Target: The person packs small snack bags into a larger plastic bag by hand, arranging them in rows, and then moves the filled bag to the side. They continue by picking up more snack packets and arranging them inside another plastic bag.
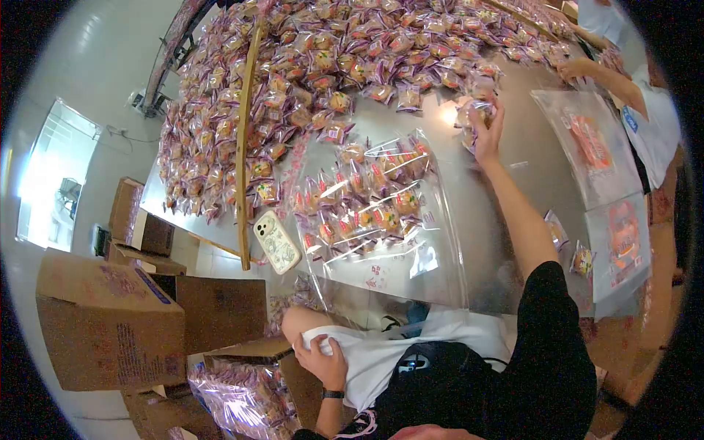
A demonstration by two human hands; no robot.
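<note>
My right hand [489, 134] reaches out over the metal table, closed on small wrapped pastries [466, 117] in clear and purple film. Down at the lower left, my left hand [323, 361] lies on my thigh over the white shorts, fingers apart and nothing in them. In front of me a large clear plastic bag [381, 273] lies flat, with rows of wrapped pastries [345, 226] inside it. Its near edge hangs over the table's front. Beside the bag, on its left, is a phone in a patterned case [276, 242].
A big heap of wrapped pastries [323, 62] covers the table's far and left parts, crossed by a wooden strip [246, 139]. Open cardboard boxes [110, 323] stand at left, near a filled bag [242, 400]. At right are printed bags [620, 246] and a co-worker's arm [609, 81].
</note>
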